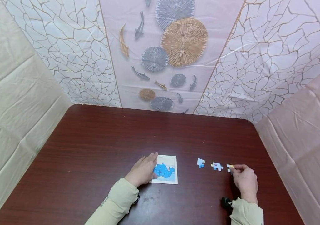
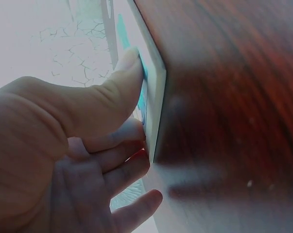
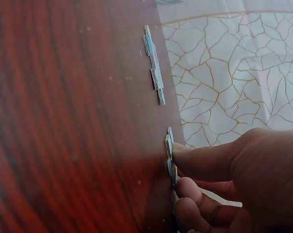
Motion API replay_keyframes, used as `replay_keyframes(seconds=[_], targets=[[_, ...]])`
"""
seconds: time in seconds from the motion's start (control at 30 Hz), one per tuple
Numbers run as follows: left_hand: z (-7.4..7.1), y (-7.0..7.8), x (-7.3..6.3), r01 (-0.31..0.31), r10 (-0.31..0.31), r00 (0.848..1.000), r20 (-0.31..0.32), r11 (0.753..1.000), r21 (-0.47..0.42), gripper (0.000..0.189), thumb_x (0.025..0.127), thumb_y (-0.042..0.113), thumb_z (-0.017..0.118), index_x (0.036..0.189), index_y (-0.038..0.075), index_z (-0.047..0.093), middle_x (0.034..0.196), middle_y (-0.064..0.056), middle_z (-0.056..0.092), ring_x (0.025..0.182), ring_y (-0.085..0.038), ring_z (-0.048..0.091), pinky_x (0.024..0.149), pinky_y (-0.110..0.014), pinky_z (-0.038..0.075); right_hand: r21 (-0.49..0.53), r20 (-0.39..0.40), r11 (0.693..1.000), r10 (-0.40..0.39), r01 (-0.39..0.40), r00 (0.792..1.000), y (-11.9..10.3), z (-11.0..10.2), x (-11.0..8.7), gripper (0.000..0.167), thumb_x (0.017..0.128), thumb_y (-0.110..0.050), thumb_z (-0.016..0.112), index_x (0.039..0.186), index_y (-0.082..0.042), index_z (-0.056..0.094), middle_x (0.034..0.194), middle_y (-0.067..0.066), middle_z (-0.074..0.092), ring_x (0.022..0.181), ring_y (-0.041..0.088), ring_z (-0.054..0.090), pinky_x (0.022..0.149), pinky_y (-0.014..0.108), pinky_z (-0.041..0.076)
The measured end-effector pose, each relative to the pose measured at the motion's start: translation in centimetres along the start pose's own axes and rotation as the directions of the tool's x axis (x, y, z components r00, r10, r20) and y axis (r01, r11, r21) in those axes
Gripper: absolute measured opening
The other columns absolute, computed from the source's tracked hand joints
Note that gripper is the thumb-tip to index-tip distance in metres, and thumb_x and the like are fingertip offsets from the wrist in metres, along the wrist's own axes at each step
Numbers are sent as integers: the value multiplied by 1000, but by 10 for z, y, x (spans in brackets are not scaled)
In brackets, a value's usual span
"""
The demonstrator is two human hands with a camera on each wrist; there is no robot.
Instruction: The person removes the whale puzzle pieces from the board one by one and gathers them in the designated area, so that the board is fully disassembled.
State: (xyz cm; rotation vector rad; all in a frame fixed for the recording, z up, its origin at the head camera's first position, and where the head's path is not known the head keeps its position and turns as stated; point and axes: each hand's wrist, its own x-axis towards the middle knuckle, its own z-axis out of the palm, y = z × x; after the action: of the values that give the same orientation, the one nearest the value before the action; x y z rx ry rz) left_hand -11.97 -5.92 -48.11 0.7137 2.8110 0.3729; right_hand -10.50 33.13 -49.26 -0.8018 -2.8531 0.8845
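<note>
My left hand (image 1: 143, 170) rests on the left side of a white-framed jigsaw board (image 1: 176, 172), fingers extended along its edge. A blue whale picture (image 1: 164, 171) shows in the frame, its left part covered by the hand. In the left wrist view the thumb lies over the rim of the board (image 2: 158, 92), the other fingers loosely bent beside it. Off to the right, my right hand (image 1: 244, 182) pinches a small jigsaw piece (image 1: 229, 167) at its right side. The right wrist view has thumb and fingertips on that piece (image 3: 169, 155), close to the tabletop.
Two more loose jigsaw pieces lie between the hands: a blue-and-white one (image 1: 200, 162) and one with a small pink mark (image 1: 217, 166). The dark brown table (image 1: 115, 134) has patterned cloth (image 1: 160, 56) hanging behind it and plain cloth on both sides.
</note>
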Motion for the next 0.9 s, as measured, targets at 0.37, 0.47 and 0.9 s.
replay_keyframes(seconds=[0.37,0.47,0.9], targets=[[1,-1,0,-8,8,1000,-5,1000,4,64,86,27,74,139,1,51,154,-10,35,142,-25,32,111,-44,33,43,-37,999,-1,3,999,1,3,-2,28,91,-30,65,108,-7,67,90,10,66,84,31,58,56,37,41],[1,-2,0,-8,8,1000,-4,1000,9,64,86,27,74,139,1,51,154,-10,35,142,-25,32,111,-43,34,55,-56,998,-3,6,998,1,3,-3,28,93,-30,62,108,-8,68,91,10,66,88,33,57,59,39,41],[0,-1,-1,-4,4,1000,8,1000,9,63,87,28,73,140,1,51,155,-10,34,143,-24,30,113,-45,31,66,-158,973,-211,223,965,-47,13,-26,24,95,-29,62,104,-9,70,82,4,65,72,24,58,57,36,42]])
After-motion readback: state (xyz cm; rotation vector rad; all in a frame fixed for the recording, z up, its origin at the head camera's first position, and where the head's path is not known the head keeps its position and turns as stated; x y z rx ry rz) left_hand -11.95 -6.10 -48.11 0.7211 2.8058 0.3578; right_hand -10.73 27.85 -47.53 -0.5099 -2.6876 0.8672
